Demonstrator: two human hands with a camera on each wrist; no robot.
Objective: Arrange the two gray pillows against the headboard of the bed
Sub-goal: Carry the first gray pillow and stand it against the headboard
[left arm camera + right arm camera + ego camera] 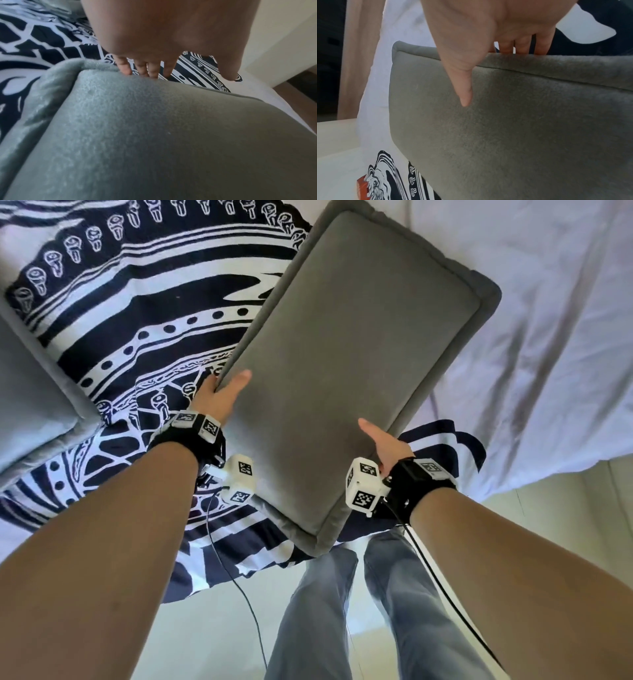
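Note:
A gray pillow [346,361] is held up over the bed between both hands. My left hand [222,393] grips its left long edge, thumb on top and fingers [144,67] curled under the rim of the gray pillow [171,135]. My right hand [385,441] grips the right long edge of the gray pillow [522,121], thumb [464,86] pressed on the face, fingers [522,44] behind the seam. A second gray pillow [30,392] lies at the far left on the bed, partly cut off by the frame edge.
A black-and-white patterned blanket [137,313] covers the left of the bed; a pale lilac sheet [548,337] covers the right. My legs in jeans [342,611] stand on a light floor at the bed's edge. Cables [239,577] hang from the wrists.

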